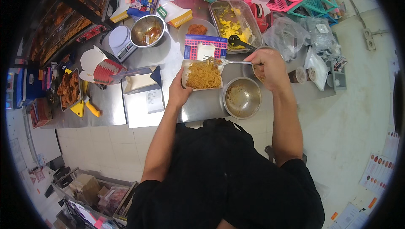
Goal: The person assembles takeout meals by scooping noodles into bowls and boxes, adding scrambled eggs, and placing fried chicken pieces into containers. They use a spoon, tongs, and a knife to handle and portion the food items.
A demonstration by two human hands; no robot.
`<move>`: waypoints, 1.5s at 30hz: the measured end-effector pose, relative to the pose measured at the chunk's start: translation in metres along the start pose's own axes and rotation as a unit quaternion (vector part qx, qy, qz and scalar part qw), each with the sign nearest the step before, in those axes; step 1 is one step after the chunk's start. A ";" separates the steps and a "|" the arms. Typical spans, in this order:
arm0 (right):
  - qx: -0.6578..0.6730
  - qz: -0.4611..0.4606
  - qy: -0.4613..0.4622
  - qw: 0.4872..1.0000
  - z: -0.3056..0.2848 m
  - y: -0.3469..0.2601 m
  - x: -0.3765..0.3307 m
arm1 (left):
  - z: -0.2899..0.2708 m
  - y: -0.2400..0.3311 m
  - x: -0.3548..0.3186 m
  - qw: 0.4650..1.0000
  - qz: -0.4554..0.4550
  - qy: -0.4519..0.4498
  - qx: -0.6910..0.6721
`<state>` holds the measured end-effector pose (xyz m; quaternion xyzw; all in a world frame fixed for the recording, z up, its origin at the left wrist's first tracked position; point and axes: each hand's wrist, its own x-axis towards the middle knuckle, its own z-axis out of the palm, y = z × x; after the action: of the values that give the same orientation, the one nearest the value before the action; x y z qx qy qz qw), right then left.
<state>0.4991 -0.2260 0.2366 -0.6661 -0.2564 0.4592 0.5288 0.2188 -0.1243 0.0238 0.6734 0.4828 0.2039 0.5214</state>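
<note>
With my left hand [180,90] I am gripping the near-left edge of an open paper box [222,81] of yellow noodles [203,76], which is sitting over the steel counter [202,110] in front of me, its patterned lid [192,52] standing open on the far side. My right hand [270,68] is closing around the handle of a metal fork [234,62], whose tines are hovering at the noodles' far edge, while a steel bowl [242,98] is resting just right of the box.
</note>
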 end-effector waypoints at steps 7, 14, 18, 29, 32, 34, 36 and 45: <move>0.029 -0.008 -0.008 1.000 -0.014 -0.045 -0.011 | 0.007 0.002 -0.002 0.999 0.029 0.004 0.033; 0.012 -0.102 0.030 0.994 -0.071 -0.113 -0.031 | 0.007 -0.004 0.001 1.000 0.021 0.000 0.020; -0.006 -0.134 0.081 0.988 -0.125 -0.144 -0.052 | 0.010 -0.010 0.001 1.000 0.027 0.001 -0.015; -0.705 -0.002 0.287 0.648 -0.139 0.063 -0.016 | 0.009 0.013 -0.001 0.998 -0.005 -0.013 -0.061; -0.684 -0.011 0.318 0.657 -0.143 0.047 -0.031 | 0.008 0.015 -0.006 0.997 0.000 -0.015 -0.071; -0.680 -0.053 0.335 0.650 -0.143 0.020 -0.040 | 0.009 0.012 -0.004 0.996 -0.006 -0.019 -0.083; -0.595 -0.057 0.319 0.735 -0.134 -0.001 -0.045 | 0.009 0.004 -0.003 0.996 0.006 -0.020 -0.081; -0.303 -0.103 0.118 0.940 -0.007 0.091 -0.010 | -0.003 0.003 0.002 0.993 0.086 0.065 0.040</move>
<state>0.4875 -0.2656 0.1547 -0.8143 -0.3864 0.2208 0.3727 0.2187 -0.1211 0.0267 0.7181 0.4639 0.2717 0.4421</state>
